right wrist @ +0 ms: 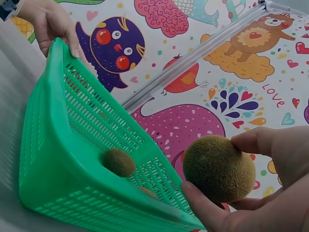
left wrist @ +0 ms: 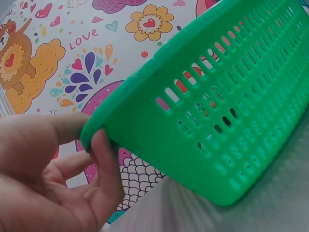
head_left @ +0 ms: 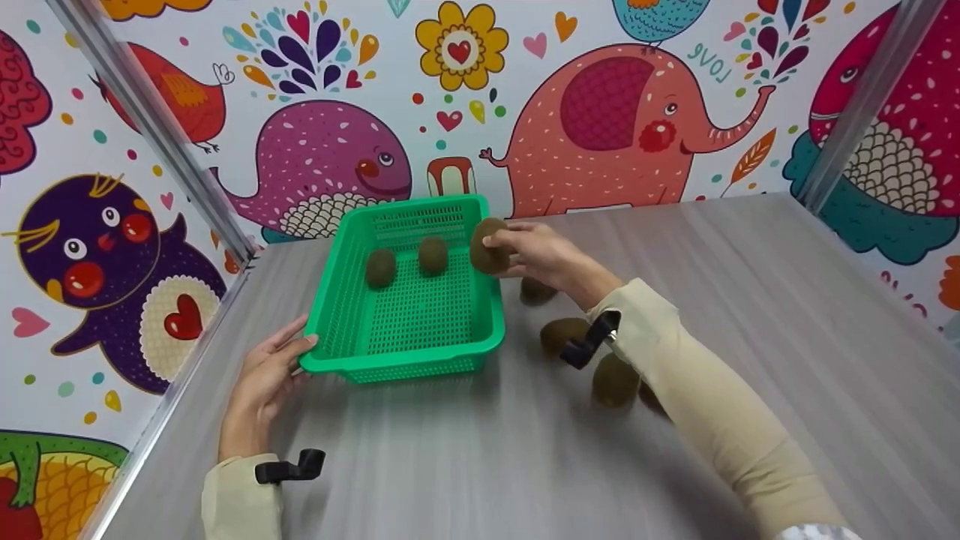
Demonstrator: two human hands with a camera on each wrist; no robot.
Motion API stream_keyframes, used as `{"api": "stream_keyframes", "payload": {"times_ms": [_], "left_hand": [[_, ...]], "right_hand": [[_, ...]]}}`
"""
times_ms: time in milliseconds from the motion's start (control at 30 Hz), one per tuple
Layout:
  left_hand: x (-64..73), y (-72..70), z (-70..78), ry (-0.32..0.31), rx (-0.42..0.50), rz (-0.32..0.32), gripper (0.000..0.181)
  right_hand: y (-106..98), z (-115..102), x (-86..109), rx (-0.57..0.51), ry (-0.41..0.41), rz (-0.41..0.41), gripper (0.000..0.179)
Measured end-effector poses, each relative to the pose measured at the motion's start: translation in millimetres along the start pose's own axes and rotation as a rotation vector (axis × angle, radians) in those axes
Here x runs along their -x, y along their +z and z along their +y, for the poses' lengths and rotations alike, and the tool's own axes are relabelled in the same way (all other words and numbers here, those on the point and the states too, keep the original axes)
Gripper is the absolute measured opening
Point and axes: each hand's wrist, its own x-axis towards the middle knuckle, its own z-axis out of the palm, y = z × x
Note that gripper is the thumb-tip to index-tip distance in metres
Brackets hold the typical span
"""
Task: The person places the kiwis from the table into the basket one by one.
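A green plastic basket (head_left: 409,363) with slotted walls stands on the table, and two kiwis (head_left: 381,268) lie inside it. My left hand (head_left: 266,375) pinches the basket's near left corner, thumb on the rim and fingers beneath, as the left wrist view also shows. Over the basket's right rim, my right hand (head_left: 544,255) holds a brown fuzzy kiwi (right wrist: 218,168) between thumb and fingers. Under and beside the right forearm, several more kiwis (head_left: 616,381) lie on the table, some partly hidden by the hand and sleeve.
The grey wood-grain table (head_left: 420,465) reaches back to a wall (head_left: 465,135) printed with cartoon animals. Metal posts (head_left: 161,127) rise at the left and right back corners. Each wrist wears a small black camera mount (head_left: 291,468).
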Motion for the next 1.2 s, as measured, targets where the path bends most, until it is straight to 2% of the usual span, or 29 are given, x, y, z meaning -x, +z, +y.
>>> {"api": "stream_keyframes", "payload": {"times_ms": [200,533,933,1200], "left_hand": [[0.0,-0.8,-0.9,0.004,0.002,-0.006,0.066],[0.1,-1.7,-2.2,0.002,0.001,-0.011,0.067],[1.7,-0.8,0.7,0.007,-0.011,-0.004,0.067],[0.7,-0.2,-0.4,0.006,-0.016,0.007,0.066]], "right_hand": [[10.2,-1.8,-12.2,0.007,0.003,-0.018,0.044],[28.9,-1.6,-32.5,-0.016,0.056,0.011,0.042],[48.8,3.6,-56.5,-0.061,0.111,0.018,0.063],[59.4,12.6,-71.2,-0.106,0.159,0.036,0.086]]}}
